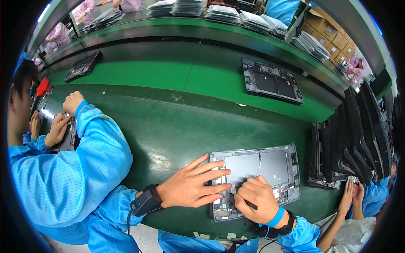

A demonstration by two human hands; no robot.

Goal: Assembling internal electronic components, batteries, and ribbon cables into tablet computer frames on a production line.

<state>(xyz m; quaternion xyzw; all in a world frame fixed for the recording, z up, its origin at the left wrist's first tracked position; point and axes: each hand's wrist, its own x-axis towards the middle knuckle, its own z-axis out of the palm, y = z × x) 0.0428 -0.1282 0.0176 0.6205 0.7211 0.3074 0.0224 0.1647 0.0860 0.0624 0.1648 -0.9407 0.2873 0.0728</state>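
- My left hand (192,185) lies flat, fingers spread, on the open tablet chassis (270,168) on the green bench (168,130).
- My right hand (255,198) is curled, pinching a thin black tool (250,205) at the chassis's lower edge.

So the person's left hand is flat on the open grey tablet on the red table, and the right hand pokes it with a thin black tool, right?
Not quite: the table is green, not red, as the head view shows. The rest holds: the left hand lies flat on the open grey tablet, and the right hand works on it with a thin black tool.
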